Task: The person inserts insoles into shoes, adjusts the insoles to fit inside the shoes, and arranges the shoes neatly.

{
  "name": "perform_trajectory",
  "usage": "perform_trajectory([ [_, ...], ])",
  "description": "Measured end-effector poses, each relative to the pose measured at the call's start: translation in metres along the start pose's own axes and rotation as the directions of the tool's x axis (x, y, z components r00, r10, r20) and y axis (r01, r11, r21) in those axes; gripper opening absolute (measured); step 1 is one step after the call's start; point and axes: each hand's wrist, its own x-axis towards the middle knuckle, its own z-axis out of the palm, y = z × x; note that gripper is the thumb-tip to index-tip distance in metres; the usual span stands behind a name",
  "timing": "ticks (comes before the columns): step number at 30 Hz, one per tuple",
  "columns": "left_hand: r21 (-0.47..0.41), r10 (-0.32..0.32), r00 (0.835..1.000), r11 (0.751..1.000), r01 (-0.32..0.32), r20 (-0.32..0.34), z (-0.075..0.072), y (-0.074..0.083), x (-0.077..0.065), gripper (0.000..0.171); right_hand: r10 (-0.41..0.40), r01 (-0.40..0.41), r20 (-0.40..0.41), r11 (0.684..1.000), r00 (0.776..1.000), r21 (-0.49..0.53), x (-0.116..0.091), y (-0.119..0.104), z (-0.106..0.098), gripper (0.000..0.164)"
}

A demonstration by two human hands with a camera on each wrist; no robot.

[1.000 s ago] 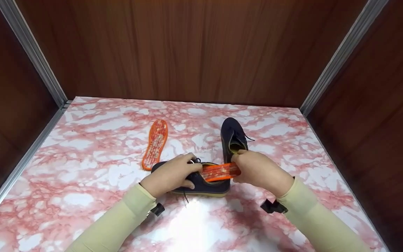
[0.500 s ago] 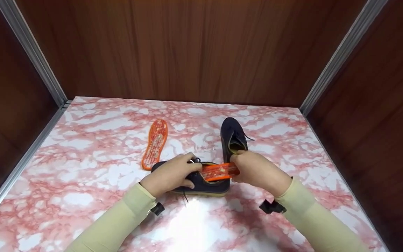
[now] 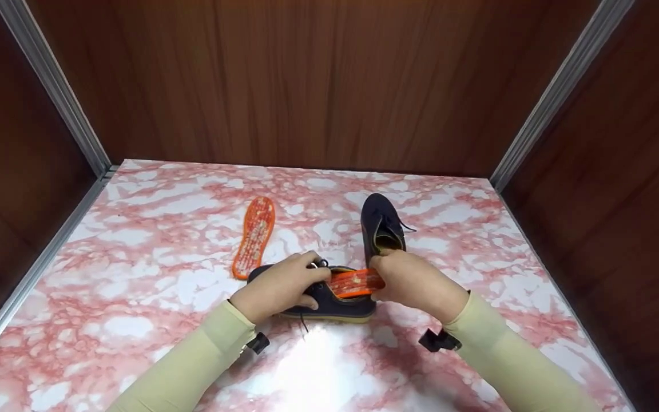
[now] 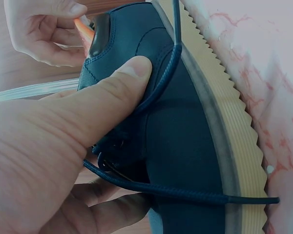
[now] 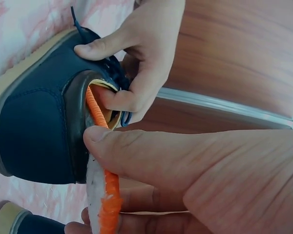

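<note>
Right hand (image 3: 412, 283) pinches the orange insole (image 3: 352, 284), which I judge light and bendable, by its best hold, the protruding end; left hand (image 3: 284, 286) grips the near shoe (image 3: 344, 309).

High head view, forward and down; close wrist views, same shoe (image 4: 183, 134) from toe and heel
</note>
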Motion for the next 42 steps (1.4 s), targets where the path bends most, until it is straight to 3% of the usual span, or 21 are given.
perform_trajectory([
  [14, -0.003, 0.003, 1.0, 1.0, -0.003, 0.002, -0.0008, -0.0014, 0.0004, 0.042, -0.002, 0.002, 0.009, 1.0, 1.0, 0.002, 0.0022, -0.0016, -0.0028, 0.034],
  [22, -0.007, -0.005, 1.0, 1.0, 0.005, 0.009, -0.001, -0.0005, 0.0001, 0.042, -0.006, 0.007, -0.022, 0.999, 1.0, 0.033, -0.0019, -0.0006, -0.006, 0.025],
  [42, 0.006, -0.017, 1.0, 1.0, 0.017, 0.016, 0.0019, -0.0002, 0.0, 0.045, -0.03, 0.031, -0.039, 0.999, 0.999, 0.025, 0.003, -0.004, 0.0027, 0.028],
])
